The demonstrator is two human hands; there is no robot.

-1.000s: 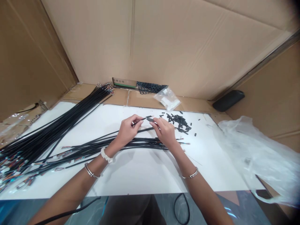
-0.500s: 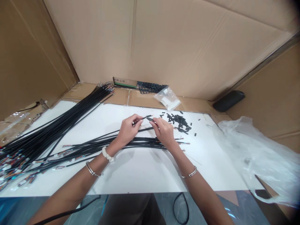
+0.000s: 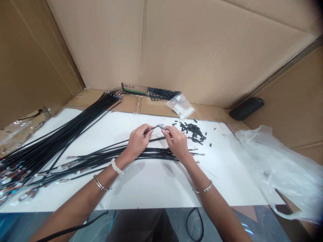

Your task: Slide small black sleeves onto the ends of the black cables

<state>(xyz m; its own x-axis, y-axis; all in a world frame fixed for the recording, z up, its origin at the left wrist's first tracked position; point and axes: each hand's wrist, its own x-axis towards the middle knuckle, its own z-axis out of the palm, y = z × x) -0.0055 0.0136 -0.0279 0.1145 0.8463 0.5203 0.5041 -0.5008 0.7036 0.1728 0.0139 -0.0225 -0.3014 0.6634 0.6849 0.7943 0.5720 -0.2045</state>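
Note:
My left hand (image 3: 138,139) is closed, thumb and fingers pinching a thin black cable (image 3: 151,128) close to its end. Opposite it, my right hand (image 3: 177,139) pinches a small grey pointed tool (image 3: 162,127), whose exact kind is too small to make out. The tool's tip meets the cable end between the two hands, where fine detail is blurred. Under both hands lies a loose row of black cables (image 3: 108,156) with bare coloured wires at their ends. Short black sleeve pieces (image 3: 193,130) are scattered in a pile beyond my right hand.
A thick bundle of black cables (image 3: 83,122) runs across the left side of the white table (image 3: 156,188). Behind are a clear plastic bag (image 3: 181,107) and black netting (image 3: 164,93). A black case (image 3: 246,108) and crumpled plastic (image 3: 285,171) are right. Cardboard walls (image 3: 176,43) surround the table.
The grey tool has turned slightly in my right hand and now shows a lighter face against the cable end. Both hands stay almost in the same place.

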